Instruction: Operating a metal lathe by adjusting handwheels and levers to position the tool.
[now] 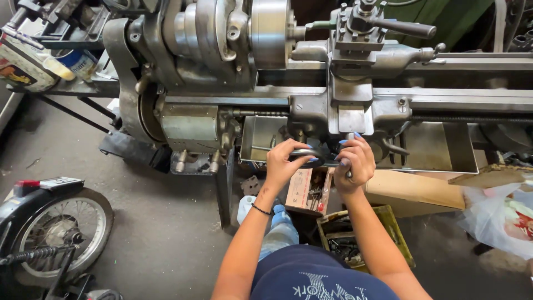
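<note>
Grey concrete workshop floor [155, 222] spreads under a metal lathe [222, 66], with a motorcycle wheel [53, 228] at lower left and an open box of parts [308, 191] below the machine. At the carriage apron [333, 114], the left hand [286, 161] is wrapped around the dark handwheel [311, 156]. The right hand [355, 161] is curled against the same wheel from the other side, just above a flat cardboard box [413, 191].

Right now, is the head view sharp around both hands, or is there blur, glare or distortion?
Head view: left hand and right hand on the handwheel look sharp; mild glare on the lathe chuck; wide-angle bending at the edges; dark shadow under the chip tray.
</note>
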